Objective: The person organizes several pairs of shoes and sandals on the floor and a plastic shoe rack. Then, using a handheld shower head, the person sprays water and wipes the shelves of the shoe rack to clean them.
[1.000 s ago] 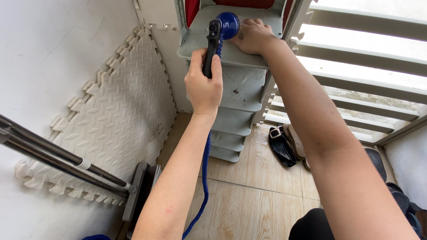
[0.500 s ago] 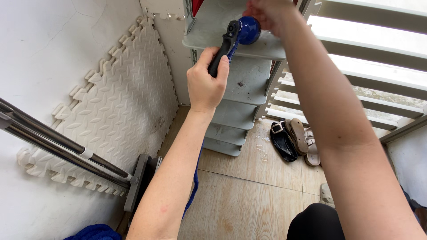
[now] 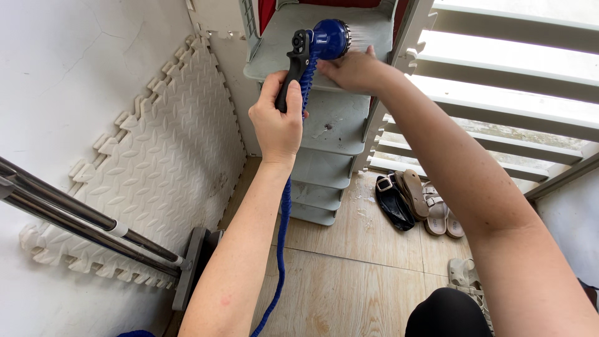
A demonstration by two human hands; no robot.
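My left hand (image 3: 276,122) grips the black handle of a blue hose spray nozzle (image 3: 329,36), whose head points right and sprays water over the top shelf of a grey plastic shoe rack (image 3: 329,128). A blue fabric hose (image 3: 282,243) hangs from the handle down past my forearm. My right hand (image 3: 352,67) rests flat on the top shelf's front edge, just below the nozzle head, fingers together, holding nothing I can see.
White foam mat tiles (image 3: 168,162) lean on the left wall, with a metal pole (image 3: 81,218) across them. Black and tan sandals (image 3: 415,203) lie on the wood-look floor by the rack. White railing slats (image 3: 499,81) run along the right.
My right hand has come down from the back of the top shelf to its front edge. The nozzle now sprays water, and my left hand has shifted slightly left.
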